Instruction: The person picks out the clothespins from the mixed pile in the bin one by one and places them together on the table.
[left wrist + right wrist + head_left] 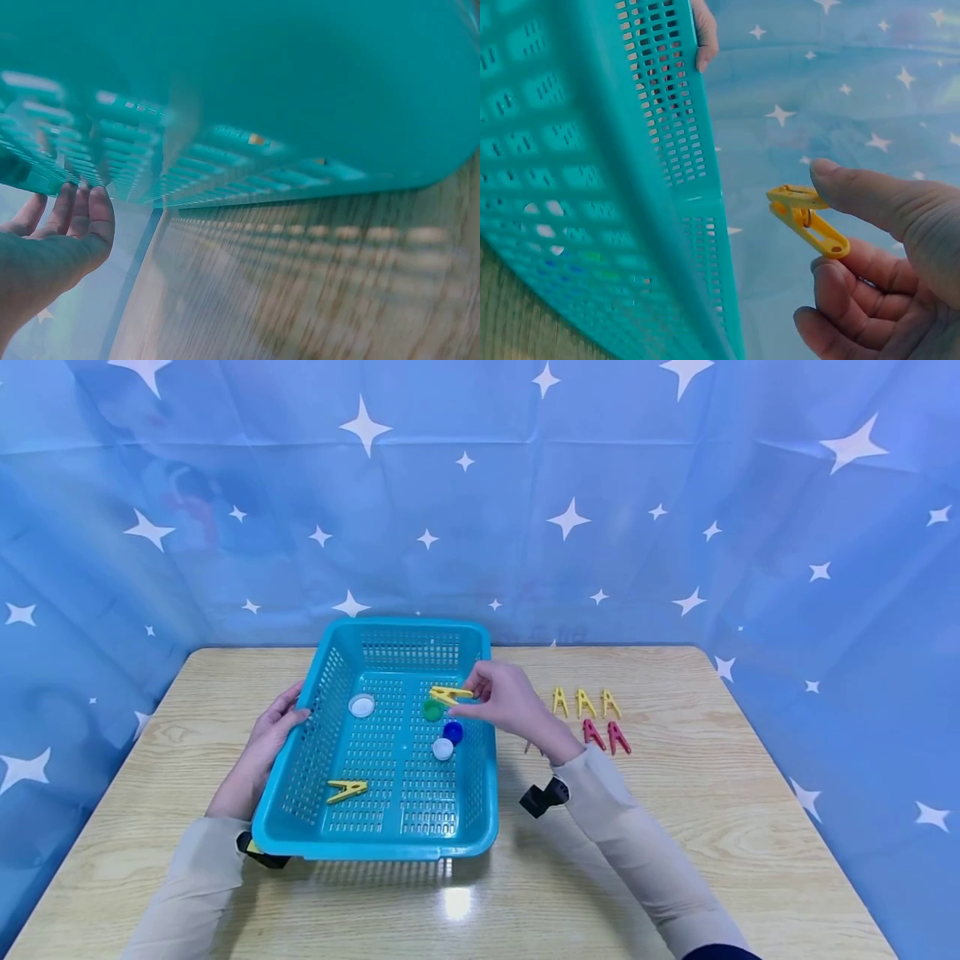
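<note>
My right hand (510, 697) pinches a yellow clothespin (448, 694) between thumb and fingers, above the right side of a turquoise plastic basket (375, 849). In the right wrist view the clothespin (808, 220) points toward the basket wall. My left hand (273, 735) touches the outside of the basket's left wall near the rim; the left wrist view shows its fingers (100, 214) against the slotted side. Inside the basket lie a white cap (362, 706), a green cap (432, 710), a blue cap (453, 732), a smaller white cap (442, 749) and another yellow clothespin (347, 790).
Right of the basket, three yellow clothespins (585, 702) stand in a row on the wooden table (712, 827). Red clothespins (593, 734) lie just in front of them, partly hidden by my right wrist. A blue star-patterned cloth (480, 527) hangs behind the table.
</note>
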Demonstrator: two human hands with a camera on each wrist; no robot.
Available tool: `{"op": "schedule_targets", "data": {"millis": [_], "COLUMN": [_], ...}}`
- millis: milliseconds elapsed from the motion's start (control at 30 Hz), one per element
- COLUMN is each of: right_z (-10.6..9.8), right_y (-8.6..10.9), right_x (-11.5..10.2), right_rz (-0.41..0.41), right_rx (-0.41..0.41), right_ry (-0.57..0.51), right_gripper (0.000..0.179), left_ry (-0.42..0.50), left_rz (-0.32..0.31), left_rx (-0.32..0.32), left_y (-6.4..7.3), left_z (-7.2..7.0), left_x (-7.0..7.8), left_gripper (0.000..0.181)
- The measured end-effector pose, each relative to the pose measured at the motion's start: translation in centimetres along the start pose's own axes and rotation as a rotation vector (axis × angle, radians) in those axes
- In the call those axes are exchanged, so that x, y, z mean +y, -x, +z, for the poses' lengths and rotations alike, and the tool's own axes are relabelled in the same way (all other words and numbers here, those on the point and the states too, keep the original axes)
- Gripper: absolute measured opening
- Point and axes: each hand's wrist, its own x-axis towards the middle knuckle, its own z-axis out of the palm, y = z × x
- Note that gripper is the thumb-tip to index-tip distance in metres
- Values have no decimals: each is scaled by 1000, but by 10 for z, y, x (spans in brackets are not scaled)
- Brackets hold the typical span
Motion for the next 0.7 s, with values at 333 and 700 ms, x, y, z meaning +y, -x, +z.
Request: {"op": "schedule_targets", "data": {"millis": [333,700], "right_z": [-17,-40], "right_y": [24,49], "right_x": [10,28], "right_rz": [97,180], "right_rx": [140,265], "right_ry": [6,-1], "right_gripper": [29,28], "left_ry": [23,65], "left_rz": [-1,-30], "left_rx": [-1,5], "left_y": [0,0], "left_z": [1,0], "left_x": [1,1], "left_gripper": [61,60]}}
